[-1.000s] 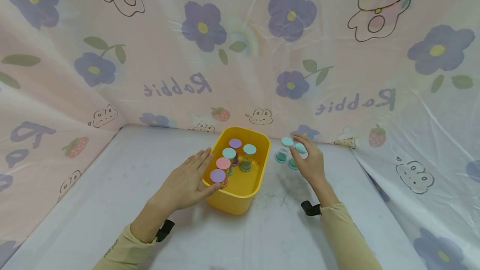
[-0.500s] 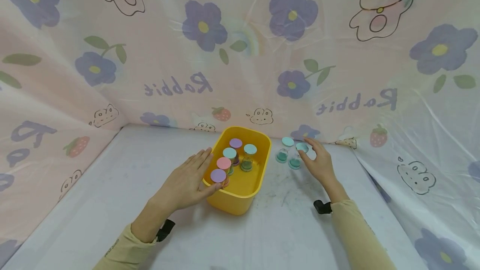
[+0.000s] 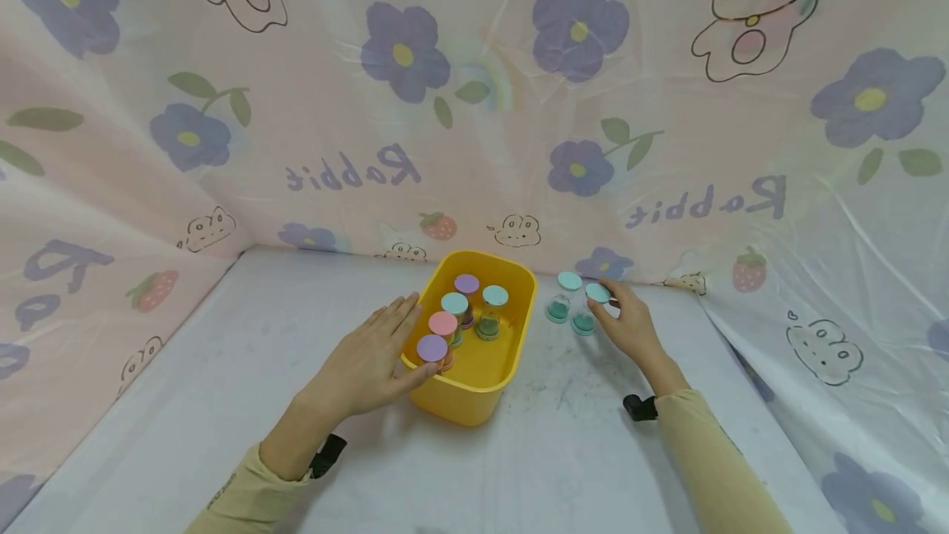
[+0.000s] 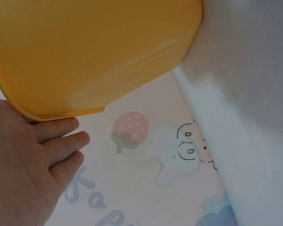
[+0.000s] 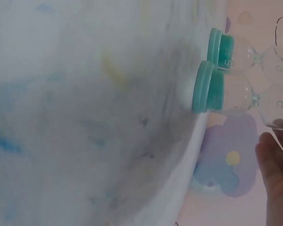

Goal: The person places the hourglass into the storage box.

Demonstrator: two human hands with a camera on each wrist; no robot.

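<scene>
My left hand (image 3: 371, 361) lies along the left side of a yellow plastic bin (image 3: 463, 406), fingers straight. Its thumb reaches over the near rim, and the left wrist view shows the fingers (image 4: 61, 146) just under the bin's edge. Inside the bin stand several sand timers, with purple, pink (image 3: 442, 323) and light blue caps. Right of the bin, two teal sand timers stand upright on the table. My right hand (image 3: 630, 324) pinches the upper cap of the nearer one (image 3: 583, 322), thumb and fingers on either side. The other teal timer (image 3: 558, 308) is close beside it.
A white cloth (image 3: 563, 452) covers the table. Behind and at both sides hangs a printed curtain (image 3: 474, 180) with flowers and rabbits, meeting the table just past the bin and timers.
My right hand moved right from over the two teal timers to the nearer one, and its thumb and fingers closed on the cap. The left hand and bin stayed put.
</scene>
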